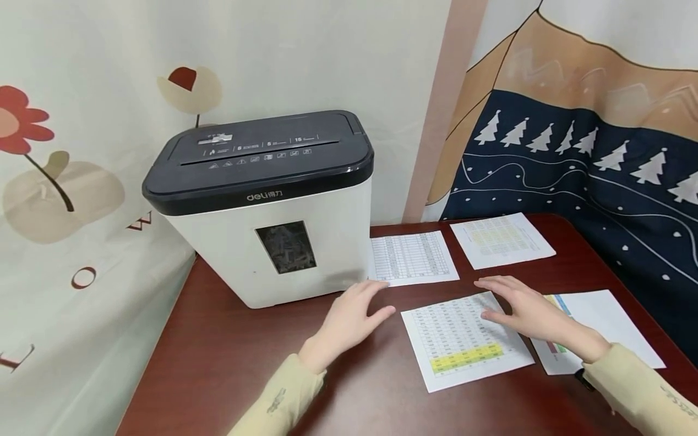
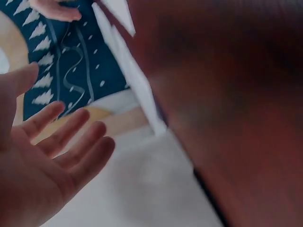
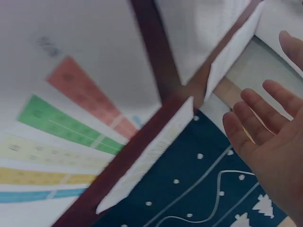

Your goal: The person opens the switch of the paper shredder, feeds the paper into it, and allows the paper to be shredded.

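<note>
My left hand (image 1: 349, 318) is held over the table in front of the paper shredder (image 1: 305, 254), its fingers loosely extended and holding nothing. In the left wrist view the palm and spread fingers of the left hand (image 2: 52, 161) show plainly. My right hand (image 1: 526, 309) hovers over the upper right corner of a printed sheet (image 1: 463, 339) with yellow and green rows, fingers straight and nothing in them. Beside it, partly under the right forearm in the head view, lies a sheet with coloured bands (image 1: 611, 321); the right wrist view shows its red, green, yellow and blue stripes.
Behind the hands lie a table-printed sheet (image 1: 414, 257) against the shredder's side and a paler printed sheet (image 1: 501, 239). All rest on the dark red wooden table (image 1: 218, 363). Patterned curtains (image 1: 403, 72) hang behind the table.
</note>
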`<control>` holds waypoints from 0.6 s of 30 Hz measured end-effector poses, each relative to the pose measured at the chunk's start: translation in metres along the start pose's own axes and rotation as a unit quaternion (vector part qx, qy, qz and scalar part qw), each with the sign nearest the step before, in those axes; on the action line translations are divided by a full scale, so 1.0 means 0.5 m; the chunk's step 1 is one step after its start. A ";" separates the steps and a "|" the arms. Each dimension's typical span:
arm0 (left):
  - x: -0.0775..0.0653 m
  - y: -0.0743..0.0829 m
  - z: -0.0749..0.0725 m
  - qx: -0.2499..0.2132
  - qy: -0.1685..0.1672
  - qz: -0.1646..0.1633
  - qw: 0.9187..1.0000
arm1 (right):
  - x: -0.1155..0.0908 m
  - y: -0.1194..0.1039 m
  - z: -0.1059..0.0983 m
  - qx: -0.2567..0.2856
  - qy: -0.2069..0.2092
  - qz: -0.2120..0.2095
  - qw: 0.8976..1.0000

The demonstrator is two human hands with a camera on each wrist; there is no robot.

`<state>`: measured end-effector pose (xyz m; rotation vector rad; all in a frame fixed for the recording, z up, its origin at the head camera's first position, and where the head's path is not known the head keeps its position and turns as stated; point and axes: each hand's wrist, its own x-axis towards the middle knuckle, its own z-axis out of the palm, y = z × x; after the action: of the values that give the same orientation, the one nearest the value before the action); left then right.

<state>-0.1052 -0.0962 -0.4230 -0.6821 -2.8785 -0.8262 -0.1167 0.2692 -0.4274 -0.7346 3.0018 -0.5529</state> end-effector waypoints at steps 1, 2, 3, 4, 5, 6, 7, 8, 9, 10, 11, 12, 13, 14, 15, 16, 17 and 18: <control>0.004 0.002 0.011 0.007 -0.016 0.001 1.000 | 0.000 0.005 0.003 -0.001 -0.010 0.000 1.000; 0.007 0.004 0.022 0.016 -0.032 0.002 0.999 | 0.000 0.010 0.007 -0.002 -0.020 0.000 1.000; 0.011 0.006 0.031 0.025 -0.046 0.003 0.999 | 0.000 0.014 0.010 -0.003 -0.029 0.001 1.000; 0.015 0.008 0.038 0.031 -0.060 0.003 0.998 | 0.001 0.018 0.013 -0.004 -0.037 0.002 0.999; 0.018 0.012 0.043 0.036 -0.073 0.001 0.997 | 0.003 0.020 0.015 -0.005 -0.045 0.003 0.999; 0.022 0.015 0.048 0.042 -0.084 0.000 0.996 | 0.005 0.023 0.016 -0.005 -0.051 0.004 0.999; 0.026 0.018 0.053 0.048 -0.094 -0.002 0.994 | 0.007 0.024 0.017 -0.004 -0.058 0.006 0.998; 0.030 0.021 0.057 0.053 -0.103 -0.003 0.993 | 0.008 0.026 0.017 -0.004 -0.063 0.008 0.998; 0.035 0.024 0.061 0.058 -0.111 -0.005 0.992 | 0.009 0.027 0.018 -0.003 -0.068 0.011 0.998; 0.039 0.028 0.066 0.062 -0.119 -0.006 0.991 | 0.010 0.028 0.018 -0.003 -0.073 0.013 0.997; 0.042 0.031 0.070 0.067 -0.125 -0.006 0.990 | 0.012 0.030 0.019 -0.003 -0.077 0.012 0.997; 0.045 0.033 0.076 0.073 -0.131 -0.005 0.989 | 0.013 0.032 0.021 -0.004 -0.081 0.014 0.997; 0.048 0.036 0.081 0.078 -0.139 -0.005 0.987 | 0.014 0.034 0.022 -0.006 -0.085 0.015 0.996; 0.050 0.039 0.085 0.082 -0.146 -0.005 0.986 | 0.016 0.036 0.024 -0.009 -0.089 0.016 0.996; 0.052 0.042 0.090 0.087 -0.153 -0.005 0.984 | 0.017 0.037 0.026 -0.011 -0.092 0.019 0.996; 0.053 0.044 0.093 0.089 -0.159 -0.005 0.983 | 0.019 0.038 0.028 -0.013 -0.094 0.019 0.995; 0.054 0.047 0.096 0.090 -0.163 -0.005 0.982 | 0.020 0.039 0.030 -0.014 -0.095 0.022 0.995; 0.055 0.049 0.099 0.092 -0.167 -0.005 0.982 | 0.020 0.039 0.031 -0.014 -0.096 0.025 0.995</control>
<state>-0.1168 -0.0409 -0.4479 -0.8568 -3.2010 -0.4746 -0.1330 0.2755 -0.4477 -0.6711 2.8462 -0.4124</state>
